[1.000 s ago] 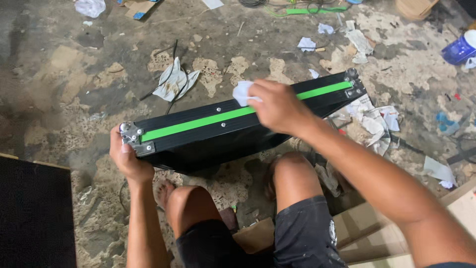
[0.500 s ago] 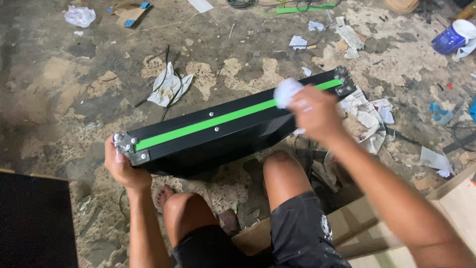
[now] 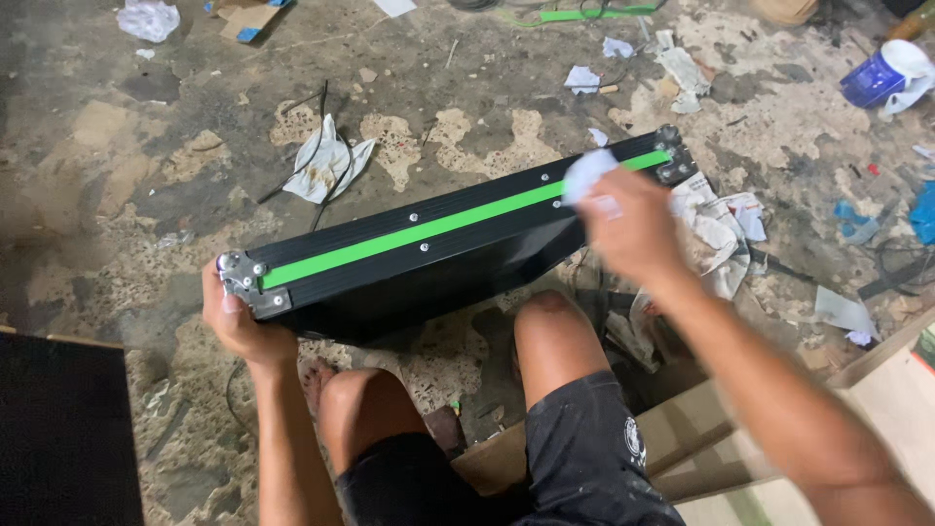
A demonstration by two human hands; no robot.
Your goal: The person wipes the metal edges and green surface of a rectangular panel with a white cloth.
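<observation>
Right hand (image 3: 631,229), blurred, slid its white rag (image 3: 587,173) along the case (image 3: 419,255).

Lighting's pretty flat and dim-ish, soft overhead light with no harsh glare. The black case (image 3: 429,248) throws a dark shadow just under its near side. The right hand (image 3: 633,229) near the case's right end is smeared with motion blur; the left hand (image 3: 234,321) at its other end is sharp. The floor (image 3: 117,175) left of the case looks murky.
</observation>
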